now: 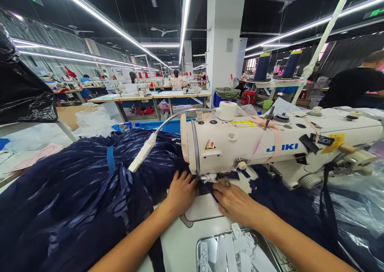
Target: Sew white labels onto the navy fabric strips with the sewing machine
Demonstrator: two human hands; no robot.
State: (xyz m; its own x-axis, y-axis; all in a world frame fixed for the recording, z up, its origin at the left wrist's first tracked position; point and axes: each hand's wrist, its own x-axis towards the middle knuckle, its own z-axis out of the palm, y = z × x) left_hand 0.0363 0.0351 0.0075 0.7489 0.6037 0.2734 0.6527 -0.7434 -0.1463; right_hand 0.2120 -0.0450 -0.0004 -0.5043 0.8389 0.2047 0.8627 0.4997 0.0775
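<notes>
A white JUKI sewing machine (219, 144) stands before me, its needle area (207, 180) low between my hands. My left hand (181, 192) lies left of the presser foot, fingers spread and resting on dark navy fabric (147, 184). My right hand (234, 202) is just right of the foot, fingers curled and closed on a piece of the navy fabric. Some of the cloth under the machine head is hidden by my hands. Close below my right hand sits a metal tray (198, 246) of white printed labels (229, 250).
A big navy garment bundle tied with a blue strip (111, 160) fills the left side. A lamp on a bendable neck (142, 154) hangs over it. More navy cloth (285, 196) and clear plastic (357, 200) lie right. Thread cones (262, 68) stand behind; a person (351, 84) is at far right.
</notes>
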